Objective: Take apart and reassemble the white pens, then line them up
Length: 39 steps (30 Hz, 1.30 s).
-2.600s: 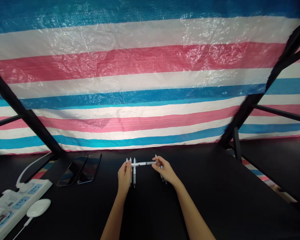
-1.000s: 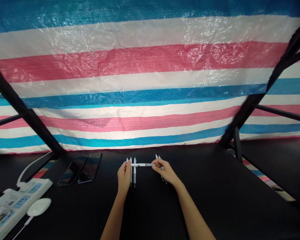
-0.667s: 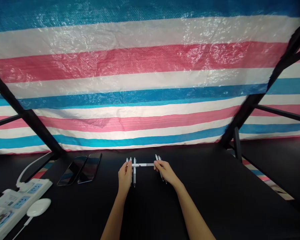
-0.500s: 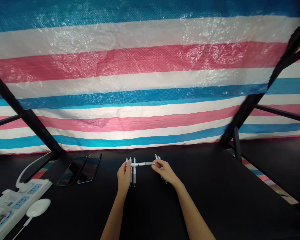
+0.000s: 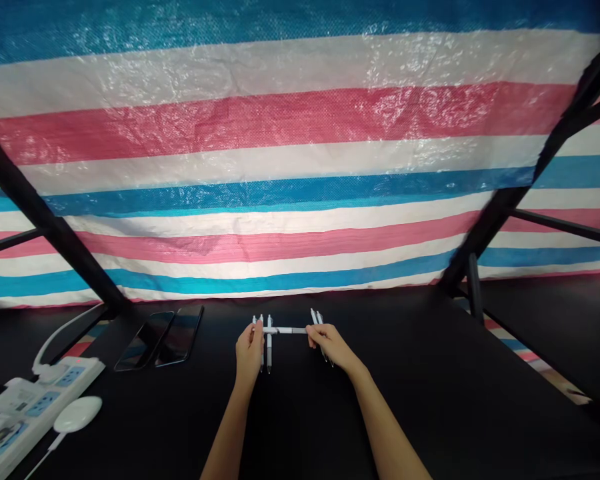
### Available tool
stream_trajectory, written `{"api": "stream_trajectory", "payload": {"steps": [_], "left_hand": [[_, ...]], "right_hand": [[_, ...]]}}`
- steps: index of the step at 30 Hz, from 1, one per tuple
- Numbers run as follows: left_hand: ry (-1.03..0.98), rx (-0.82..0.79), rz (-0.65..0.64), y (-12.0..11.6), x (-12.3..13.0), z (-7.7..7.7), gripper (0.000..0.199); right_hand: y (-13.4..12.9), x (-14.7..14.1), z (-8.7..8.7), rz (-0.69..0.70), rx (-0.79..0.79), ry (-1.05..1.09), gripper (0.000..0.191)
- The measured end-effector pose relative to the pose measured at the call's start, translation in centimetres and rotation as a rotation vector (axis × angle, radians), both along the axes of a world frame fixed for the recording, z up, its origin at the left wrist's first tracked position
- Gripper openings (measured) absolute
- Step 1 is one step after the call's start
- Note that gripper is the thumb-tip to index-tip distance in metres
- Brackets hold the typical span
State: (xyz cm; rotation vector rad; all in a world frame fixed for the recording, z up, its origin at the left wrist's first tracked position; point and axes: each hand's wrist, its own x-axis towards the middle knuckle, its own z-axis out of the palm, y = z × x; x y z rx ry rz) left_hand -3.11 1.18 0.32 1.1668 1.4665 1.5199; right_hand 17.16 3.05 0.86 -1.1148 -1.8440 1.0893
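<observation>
Pen (image 5: 284, 331) crosswise over left pens (image 5: 269, 351); left hand (image 5: 249, 350) and right hand (image 5: 333, 344) fingers pinch its ends. Seems mid-handling, not yet set down. Right pens (image 5: 319, 317) lie on surface (image 5: 300, 413), beside right hand.

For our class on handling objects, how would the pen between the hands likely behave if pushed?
The pen would probably stay stiff: it looks straight between the left hand and right hand. Its slim shape suggests little weight. It looks rounded, so it may roll.
</observation>
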Motion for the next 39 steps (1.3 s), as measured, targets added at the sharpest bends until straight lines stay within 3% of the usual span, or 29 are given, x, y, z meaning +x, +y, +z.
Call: {"api": "stream_trajectory", "payload": {"steps": [8, 19, 25, 34, 36, 39], "left_hand": [[0.03, 0.062, -0.086, 0.0, 0.0, 0.3, 0.046], [0.096, 0.055, -0.087, -0.3, -0.3, 0.5, 0.045], [0.004, 0.071, -0.063, -0.4, 0.1, 1.1, 0.047], [-0.143, 0.059, -0.047, 0.0, 0.3, 1.2, 0.041], [-0.185, 0.042, -0.028, 0.0, 0.2, 1.2, 0.047], [-0.243, 0.011, -0.009, -0.2, 0.1, 1.4, 0.071]], "right_hand": [[0.2, 0.2, -0.4, 0.031, -0.056, 0.072, 0.056], [0.2, 0.2, -0.2, 0.086, -0.14, 0.163, 0.056], [0.1, -0.1, -0.2, 0.047, -0.102, 0.076, 0.059], [-0.5, -0.9, 0.3, 0.153, -0.039, 0.038, 0.057], [-0.7, -1.1, 0.4, 0.169, -0.021, 0.031, 0.054], [-0.9, -1.6, 0.2, 0.204, 0.007, -0.033, 0.046]]}}
